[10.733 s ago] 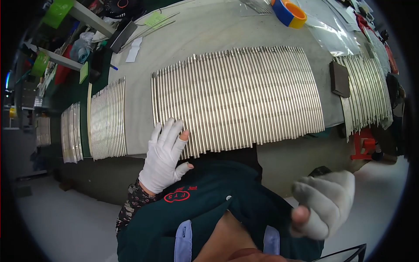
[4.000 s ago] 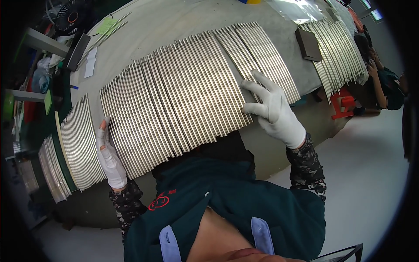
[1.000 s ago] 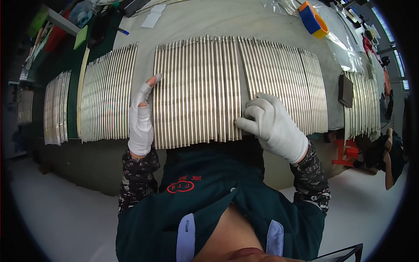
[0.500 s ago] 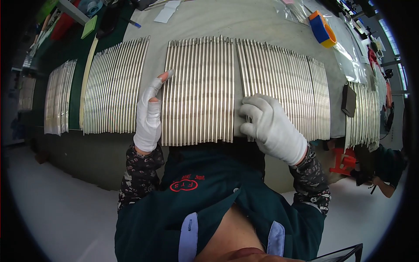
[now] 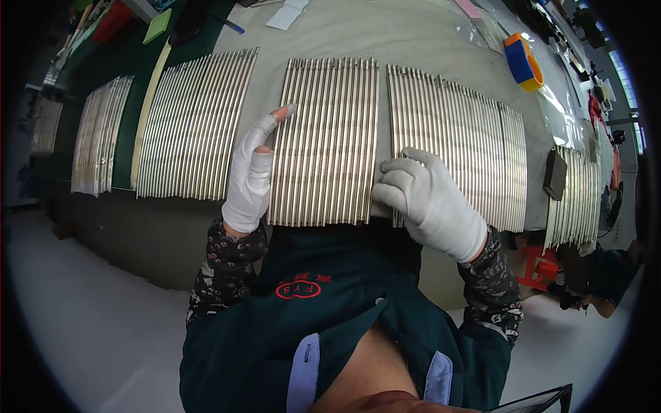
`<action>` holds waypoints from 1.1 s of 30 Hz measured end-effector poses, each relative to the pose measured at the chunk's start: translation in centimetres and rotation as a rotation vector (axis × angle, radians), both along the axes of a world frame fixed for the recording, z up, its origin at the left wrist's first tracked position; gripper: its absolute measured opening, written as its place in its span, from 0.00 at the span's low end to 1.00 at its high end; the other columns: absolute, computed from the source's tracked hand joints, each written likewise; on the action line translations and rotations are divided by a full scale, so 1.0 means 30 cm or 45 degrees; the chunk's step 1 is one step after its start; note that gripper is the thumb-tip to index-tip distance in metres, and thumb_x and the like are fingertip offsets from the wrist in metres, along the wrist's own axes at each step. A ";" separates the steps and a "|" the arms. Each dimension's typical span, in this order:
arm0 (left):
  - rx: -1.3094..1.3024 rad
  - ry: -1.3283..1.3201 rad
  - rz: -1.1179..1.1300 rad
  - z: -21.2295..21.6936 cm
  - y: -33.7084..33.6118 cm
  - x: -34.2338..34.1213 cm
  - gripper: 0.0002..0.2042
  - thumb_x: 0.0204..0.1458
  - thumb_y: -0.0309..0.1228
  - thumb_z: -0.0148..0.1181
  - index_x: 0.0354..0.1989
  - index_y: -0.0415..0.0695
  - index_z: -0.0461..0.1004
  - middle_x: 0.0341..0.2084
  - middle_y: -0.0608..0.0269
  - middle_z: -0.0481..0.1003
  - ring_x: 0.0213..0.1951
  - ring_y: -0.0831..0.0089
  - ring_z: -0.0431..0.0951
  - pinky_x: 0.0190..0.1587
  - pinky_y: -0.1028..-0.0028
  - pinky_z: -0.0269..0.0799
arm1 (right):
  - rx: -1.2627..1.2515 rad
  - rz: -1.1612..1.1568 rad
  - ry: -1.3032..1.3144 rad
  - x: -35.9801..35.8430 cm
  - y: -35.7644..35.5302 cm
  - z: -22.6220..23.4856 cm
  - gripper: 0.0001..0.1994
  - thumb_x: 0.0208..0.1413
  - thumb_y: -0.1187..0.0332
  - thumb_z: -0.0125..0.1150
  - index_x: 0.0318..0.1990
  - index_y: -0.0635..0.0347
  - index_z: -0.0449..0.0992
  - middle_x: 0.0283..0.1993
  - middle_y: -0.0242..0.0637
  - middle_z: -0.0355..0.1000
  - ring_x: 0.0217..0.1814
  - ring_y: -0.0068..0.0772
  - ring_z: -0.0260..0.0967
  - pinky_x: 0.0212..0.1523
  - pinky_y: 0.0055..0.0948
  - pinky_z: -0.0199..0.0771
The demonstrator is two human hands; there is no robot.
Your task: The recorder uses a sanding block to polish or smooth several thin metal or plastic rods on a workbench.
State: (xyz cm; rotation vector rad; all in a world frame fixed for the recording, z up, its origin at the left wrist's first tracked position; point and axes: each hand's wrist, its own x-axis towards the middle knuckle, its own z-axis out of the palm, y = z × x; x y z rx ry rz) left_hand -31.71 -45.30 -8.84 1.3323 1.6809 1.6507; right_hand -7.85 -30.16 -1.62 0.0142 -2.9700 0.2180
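Note:
A middle batch of thin metal rods (image 5: 327,138) lies side by side on the grey table (image 5: 385,34). My left hand (image 5: 249,175), in a white glove, lies flat with fingers straight against the left edge of this batch. My right hand (image 5: 427,199), also gloved, rests with curled fingers at the gap between the middle batch and the right batch of rods (image 5: 461,144). Neither hand holds anything.
More rod batches lie to the left (image 5: 196,131), far left (image 5: 100,141) and far right (image 5: 575,199). A blue and orange tape roll (image 5: 522,62), a dark block (image 5: 555,175) and papers sit on the table. Another person is at the lower right (image 5: 599,279).
The middle batch of rods now stands clearly apart from the right batch, with a wider gap. My left hand stays along its left edge and my right hand stays at the gap.

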 end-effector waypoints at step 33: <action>0.059 -0.068 -0.089 0.014 -0.077 -0.074 0.37 0.68 0.58 0.34 0.68 0.33 0.59 0.65 0.42 0.64 0.70 0.55 0.60 0.74 0.58 0.48 | 0.033 0.129 0.040 -0.211 -0.090 0.005 0.12 0.50 0.63 0.62 0.42 0.52 0.75 0.40 0.33 0.71 0.52 0.39 0.69 0.60 0.41 0.67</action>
